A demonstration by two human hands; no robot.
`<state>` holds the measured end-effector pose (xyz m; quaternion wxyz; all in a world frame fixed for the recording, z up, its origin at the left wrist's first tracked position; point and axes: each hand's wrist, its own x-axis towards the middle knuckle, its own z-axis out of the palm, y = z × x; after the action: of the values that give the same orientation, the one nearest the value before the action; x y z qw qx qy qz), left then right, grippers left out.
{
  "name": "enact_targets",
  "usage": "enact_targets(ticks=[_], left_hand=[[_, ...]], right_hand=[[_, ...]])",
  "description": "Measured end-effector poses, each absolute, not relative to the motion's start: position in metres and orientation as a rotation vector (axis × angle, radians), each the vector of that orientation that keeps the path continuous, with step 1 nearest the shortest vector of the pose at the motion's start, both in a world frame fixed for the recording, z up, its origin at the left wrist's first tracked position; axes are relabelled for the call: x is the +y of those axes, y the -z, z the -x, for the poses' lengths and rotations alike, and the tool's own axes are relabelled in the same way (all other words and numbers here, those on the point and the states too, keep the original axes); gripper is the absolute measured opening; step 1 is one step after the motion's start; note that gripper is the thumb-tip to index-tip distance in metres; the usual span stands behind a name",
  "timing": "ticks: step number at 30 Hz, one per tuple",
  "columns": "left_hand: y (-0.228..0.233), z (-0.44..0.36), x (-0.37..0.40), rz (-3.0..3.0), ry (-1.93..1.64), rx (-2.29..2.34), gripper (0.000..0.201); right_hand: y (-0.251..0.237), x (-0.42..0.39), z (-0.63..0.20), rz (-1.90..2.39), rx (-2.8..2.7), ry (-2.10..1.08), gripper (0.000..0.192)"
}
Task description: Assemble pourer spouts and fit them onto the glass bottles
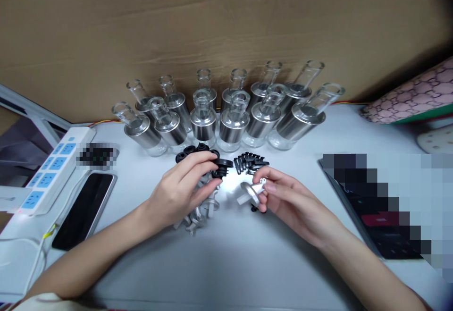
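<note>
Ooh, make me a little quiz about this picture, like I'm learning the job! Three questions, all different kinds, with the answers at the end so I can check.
1. What is the right hand holding?
2. True or false: the glass bottles with metal bands stand upright beyond both hands.
3. Pick one. Which hand is nearer the dark-screened phone?
A) left hand
B) right hand

Key:
1. A silvery piece with a round disc
2. True
3. A
</note>
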<state>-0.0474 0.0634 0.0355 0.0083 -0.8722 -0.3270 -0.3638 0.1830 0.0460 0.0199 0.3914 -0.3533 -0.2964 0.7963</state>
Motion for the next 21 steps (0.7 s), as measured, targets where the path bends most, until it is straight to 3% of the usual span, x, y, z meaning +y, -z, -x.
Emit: enact_targets(ticks=[9,21], left_hand=[[-0.0340,0.0429,0.0590,2.917,1.116,-0.972,0.017],[-0.0324,0.0450,0.0554,3.077,1.066,-0.858,0.022]], right_hand=[[-0.0193,0.0502,-0.1833,0.982,-0.602,-1.732,0.023],[-0.0213,0.0467,-0.1782,1.019,-0.798,-1.806,0.027]])
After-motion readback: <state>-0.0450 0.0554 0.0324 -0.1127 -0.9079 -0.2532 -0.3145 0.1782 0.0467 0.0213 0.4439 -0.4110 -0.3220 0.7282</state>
